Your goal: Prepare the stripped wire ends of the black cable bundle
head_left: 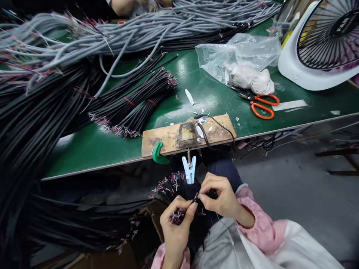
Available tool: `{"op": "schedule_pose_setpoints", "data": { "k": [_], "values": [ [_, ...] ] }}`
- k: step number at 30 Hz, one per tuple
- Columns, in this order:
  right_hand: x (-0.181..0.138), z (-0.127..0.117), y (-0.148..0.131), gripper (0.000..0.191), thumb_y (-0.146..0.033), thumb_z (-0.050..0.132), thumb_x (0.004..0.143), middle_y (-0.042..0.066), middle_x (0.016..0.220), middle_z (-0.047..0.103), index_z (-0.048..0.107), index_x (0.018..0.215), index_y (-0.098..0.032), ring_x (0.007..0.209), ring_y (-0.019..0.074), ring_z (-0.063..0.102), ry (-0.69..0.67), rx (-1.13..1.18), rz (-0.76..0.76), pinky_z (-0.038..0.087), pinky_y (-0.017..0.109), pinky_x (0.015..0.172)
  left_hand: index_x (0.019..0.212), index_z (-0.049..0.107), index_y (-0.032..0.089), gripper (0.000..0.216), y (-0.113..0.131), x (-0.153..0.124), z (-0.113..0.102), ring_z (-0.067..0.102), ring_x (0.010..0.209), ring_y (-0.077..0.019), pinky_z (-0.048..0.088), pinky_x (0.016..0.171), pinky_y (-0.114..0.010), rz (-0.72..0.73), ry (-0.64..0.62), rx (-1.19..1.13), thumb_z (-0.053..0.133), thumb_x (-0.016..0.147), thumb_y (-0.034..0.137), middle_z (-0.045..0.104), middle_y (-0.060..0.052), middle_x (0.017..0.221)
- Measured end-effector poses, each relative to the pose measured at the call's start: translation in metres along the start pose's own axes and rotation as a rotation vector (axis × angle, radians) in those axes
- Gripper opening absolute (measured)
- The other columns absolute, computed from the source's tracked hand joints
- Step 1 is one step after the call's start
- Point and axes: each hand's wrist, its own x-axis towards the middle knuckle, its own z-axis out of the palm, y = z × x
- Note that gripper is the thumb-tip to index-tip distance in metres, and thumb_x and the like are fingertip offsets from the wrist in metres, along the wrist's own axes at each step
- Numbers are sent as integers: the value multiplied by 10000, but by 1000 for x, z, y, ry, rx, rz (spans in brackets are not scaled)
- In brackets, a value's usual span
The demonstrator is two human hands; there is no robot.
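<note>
My left hand is closed around a bunch of black cables with stripped red and white wire ends. My right hand pinches a thin wire tip next to the left thumb. Both hands are low in the view, below the table edge, just under a light blue clothespin that hangs from a wooden board. More black cable ends fan out to the left of the hands. Pink sleeves cover both wrists.
The green table carries heaps of grey cables and black cables, orange scissors, a plastic bag and a white fan. A green clamp holds the board. Another person's arm shows at the top.
</note>
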Motion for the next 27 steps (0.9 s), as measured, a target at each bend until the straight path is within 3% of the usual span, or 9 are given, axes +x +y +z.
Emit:
{"op": "schedule_pose_setpoints", "data": {
  "k": [5,8,10,14,19,22,27],
  "values": [
    [1,-5,4,106,-239,751,817,41,689,692,767,754,-156,628,146,582,-60,57,131,466,269,590,660,703,188,202,0,1,0,520,556,-133,437,570,-245,-8,4,-1,771,828,277,572,26,602],
    [2,-4,4,261,-416,811,819,55,727,710,802,834,-155,636,149,597,-123,148,228,480,271,586,649,697,186,214,0,3,2,526,559,-130,443,562,-237,-6,5,-22,792,814,284,572,24,606],
    [3,0,3,269,-423,818,824,51,686,701,798,779,-158,615,150,592,-94,158,237,473,273,568,640,692,180,229,1,4,3,519,553,-122,429,532,-223,-28,9,-45,801,808,291,562,25,606],
    [1,13,3,241,-332,793,867,44,640,690,745,694,-171,599,161,569,73,14,112,453,296,569,667,711,169,238,2,5,7,475,480,-89,367,430,-189,-119,32,-94,809,802,340,559,27,620],
    [-3,19,8,239,-237,605,988,60,699,658,687,769,-187,671,193,544,183,-296,-203,430,366,669,733,755,158,321,-1,10,7,521,526,-100,387,430,-176,-218,63,-87,787,811,468,663,-30,723],
    [2,13,9,273,-255,518,1027,72,757,636,657,803,-186,737,203,534,30,-261,-226,434,377,710,705,752,143,360,0,17,2,502,518,-100,372,428,-177,-270,-29,-109,799,793,489,649,-33,669],
    [16,1,12,421,-560,634,946,21,786,538,597,791,-171,711,149,510,-257,341,152,434,291,663,631,718,160,277,6,27,-6,475,489,-98,352,427,-196,-162,-150,-143,804,801,362,597,-7,620]
  ]
}}
